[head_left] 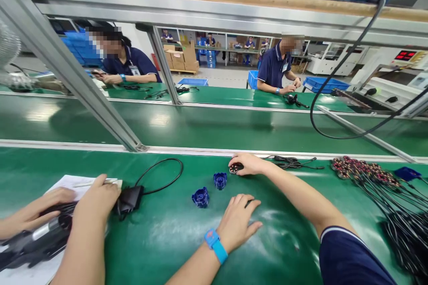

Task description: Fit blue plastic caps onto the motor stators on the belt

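Observation:
My right hand (248,163) reaches toward the back of the green bench, with its fingers closed over a round dark part with copper-coloured spots (236,168). A bundled black cable (289,162) lies just behind that wrist; whether it joins the part is hidden. Palm down nearer to me, my left hand (238,222) has its fingers spread over the bench. A small dark thing (248,203) shows by its fingertips, too small to name. Two blue plastic housings (220,180) (200,197) stand to the left of my hands, apart from both.
At right lies a heap of similar round parts (366,171) with black cables (406,236). A neighbour's hands (96,198) are at left over paper, beside a black box (130,200) with a cable. A metal post (100,93) and hanging cable (312,111) cross the view.

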Available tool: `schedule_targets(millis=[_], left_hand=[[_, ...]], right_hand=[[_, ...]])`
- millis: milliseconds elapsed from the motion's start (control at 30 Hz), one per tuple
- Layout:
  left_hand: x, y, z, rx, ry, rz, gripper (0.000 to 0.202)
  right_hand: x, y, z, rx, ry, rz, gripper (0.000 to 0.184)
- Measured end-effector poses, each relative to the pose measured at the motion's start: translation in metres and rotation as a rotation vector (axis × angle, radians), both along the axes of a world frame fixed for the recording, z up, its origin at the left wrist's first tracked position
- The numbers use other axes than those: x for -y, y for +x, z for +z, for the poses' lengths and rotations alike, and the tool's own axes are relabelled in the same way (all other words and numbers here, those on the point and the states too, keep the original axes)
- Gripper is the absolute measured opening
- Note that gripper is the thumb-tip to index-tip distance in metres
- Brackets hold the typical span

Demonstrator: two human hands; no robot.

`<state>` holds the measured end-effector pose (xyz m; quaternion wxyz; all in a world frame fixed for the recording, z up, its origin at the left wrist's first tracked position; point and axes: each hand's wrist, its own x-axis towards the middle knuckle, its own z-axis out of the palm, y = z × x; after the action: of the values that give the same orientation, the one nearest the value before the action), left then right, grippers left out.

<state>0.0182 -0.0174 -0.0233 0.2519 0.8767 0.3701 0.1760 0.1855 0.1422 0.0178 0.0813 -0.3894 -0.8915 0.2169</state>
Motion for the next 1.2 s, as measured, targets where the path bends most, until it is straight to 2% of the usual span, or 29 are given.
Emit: schedule_targets(millis=[67, 133, 167, 233, 333, 433, 500, 600, 667, 733, 867, 1000, 1200], left_hand=[[-0.001, -0.001, 0.001, -0.005, 0.009, 0.003, 0.052], [0.000, -0.001, 0.003, -0.014, 0.017, -0.008, 0.050], [0.000, -0.001, 0.004, -0.020, 0.023, -0.018, 0.049], [0.004, 0.001, 0.006, -0.035, 0.040, -0.048, 0.047], [0.011, 0.006, 0.005, -0.051, 0.095, -0.131, 0.045], [0.011, 0.005, 0.007, -0.043, 0.260, -0.164, 0.038], [0.004, -0.002, 0.013, -0.024, 0.430, -0.020, 0.032], [-0.013, -0.022, 0.025, -0.040, 0.594, 0.373, 0.040], [-0.022, -0.036, 0.029, -0.123, 0.622, 0.514, 0.047], [-0.027, -0.047, 0.028, -0.219, 0.602, 0.542, 0.048], [-0.026, -0.050, 0.025, -0.380, 0.542, 0.453, 0.050], [-0.019, -0.039, 0.028, -0.454, 0.533, 0.358, 0.054], [-0.011, -0.025, 0.027, -0.387, 0.558, 0.275, 0.055]], right_hand=[[0.019, 0.002, 0.005, 0.004, 0.039, -0.038, 0.069], [0.041, 0.017, 0.013, -0.035, 0.111, -0.076, 0.080], [0.053, 0.030, 0.017, -0.068, 0.151, -0.099, 0.076], [0.082, 0.065, 0.021, -0.117, 0.242, -0.190, 0.057], [0.132, 0.135, 0.019, -0.067, 0.402, -0.527, 0.033], [0.183, 0.204, 0.012, 0.026, 0.544, -0.970, 0.026], [0.207, 0.238, 0.009, 0.080, 0.610, -1.239, 0.030], [0.216, 0.266, 0.002, 0.160, 0.635, -1.488, 0.030], [0.206, 0.271, -0.006, 0.202, 0.611, -1.542, 0.027], [0.191, 0.269, -0.016, 0.237, 0.590, -1.557, 0.025], [0.170, 0.262, -0.037, 0.285, 0.574, -1.533, 0.020], [0.167, 0.256, -0.046, 0.282, 0.548, -1.460, 0.013], [0.160, 0.250, -0.046, 0.233, 0.552, -1.472, 0.033]])
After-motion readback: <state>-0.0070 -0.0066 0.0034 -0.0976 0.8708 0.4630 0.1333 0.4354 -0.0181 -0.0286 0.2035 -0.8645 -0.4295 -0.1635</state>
